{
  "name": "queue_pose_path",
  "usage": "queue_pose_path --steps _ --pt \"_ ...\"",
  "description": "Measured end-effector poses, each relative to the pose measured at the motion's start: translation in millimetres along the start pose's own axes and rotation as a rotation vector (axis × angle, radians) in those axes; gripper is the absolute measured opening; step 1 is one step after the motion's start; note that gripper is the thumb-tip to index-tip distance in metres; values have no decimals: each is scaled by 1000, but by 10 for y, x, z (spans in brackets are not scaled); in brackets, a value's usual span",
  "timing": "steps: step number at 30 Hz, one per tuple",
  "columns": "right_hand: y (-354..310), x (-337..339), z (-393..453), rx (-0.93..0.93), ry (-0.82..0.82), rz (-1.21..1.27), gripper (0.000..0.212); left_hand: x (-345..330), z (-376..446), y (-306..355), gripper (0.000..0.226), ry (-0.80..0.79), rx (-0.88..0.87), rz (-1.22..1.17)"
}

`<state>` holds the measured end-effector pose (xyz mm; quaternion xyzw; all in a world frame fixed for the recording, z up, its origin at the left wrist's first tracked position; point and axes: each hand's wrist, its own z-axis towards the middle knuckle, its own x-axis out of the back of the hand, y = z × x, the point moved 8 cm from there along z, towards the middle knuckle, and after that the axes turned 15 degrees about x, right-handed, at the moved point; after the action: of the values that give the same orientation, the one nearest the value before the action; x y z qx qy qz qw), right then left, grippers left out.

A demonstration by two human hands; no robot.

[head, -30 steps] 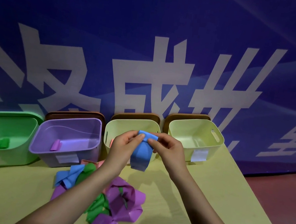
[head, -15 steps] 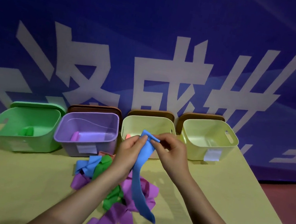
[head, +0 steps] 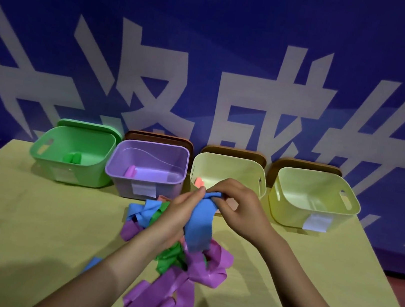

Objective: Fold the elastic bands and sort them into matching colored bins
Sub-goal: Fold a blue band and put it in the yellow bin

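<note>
Both hands hold a blue elastic band [head: 200, 221] above the table. My left hand [head: 178, 212] grips its left side while my right hand [head: 238, 206] pinches its folded top edge. The band hangs down in a short doubled length. Under the hands lies a heap of loose bands [head: 188, 277], purple, green and blue. Four bins stand in a row at the back: a green bin [head: 75, 155] with a folded green band, a purple bin [head: 149, 169] with a folded purple band, a pale yellow bin [head: 230, 173] with a pink band, and another pale yellow bin [head: 313, 198].
The yellow table [head: 28, 219] ends at the right in a slanted edge with red floor beyond it. Brown lids lean behind the bins against a blue banner wall with white characters. A blue band end [head: 91, 263] peeks out beside my left forearm.
The long blue tail that hung down to the heap is now gathered up into a short doubled length. The camera has shifted, so the bins sit further right in view.
</note>
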<state>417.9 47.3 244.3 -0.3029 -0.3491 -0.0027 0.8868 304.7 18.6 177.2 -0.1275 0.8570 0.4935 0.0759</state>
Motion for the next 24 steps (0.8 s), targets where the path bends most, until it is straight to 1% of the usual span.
queue_pose_path --steps 2,3,5,8,11,13,15,18,20,21,23,24 --pt "36 45 -27 -80 -4 114 31 -50 31 -15 24 -49 43 -55" --pt "45 66 -44 -128 4 172 30 -74 54 -10 22 -61 47 -70" --pt "80 104 -93 -224 70 262 25 -107 89 19 21 -48 19 -58" --pt "214 102 -204 -394 168 295 27 -175 123 64 22 0 -50 59" --pt "291 38 -280 -478 168 300 16 -235 157 66 24 85 -98 240" --pt "326 30 -304 -447 145 164 29 -278 158 55 21 146 -144 329" --pt "317 33 -314 -401 133 -10 32 -318 159 35 22 200 -184 392" --pt "240 90 -326 -332 204 -200 35 -391 100 84 35 238 -256 412" --pt "198 126 -320 -271 225 -268 34 -404 44 157 45 253 -322 414" --pt "177 139 -314 -238 222 -296 36 -397 28 179 46 250 -348 411" --pt "167 152 -319 -211 202 -318 44 -393 13 201 41 221 -368 411" --pt "165 165 -328 -206 208 -289 44 -401 5 211 37 200 -366 408"
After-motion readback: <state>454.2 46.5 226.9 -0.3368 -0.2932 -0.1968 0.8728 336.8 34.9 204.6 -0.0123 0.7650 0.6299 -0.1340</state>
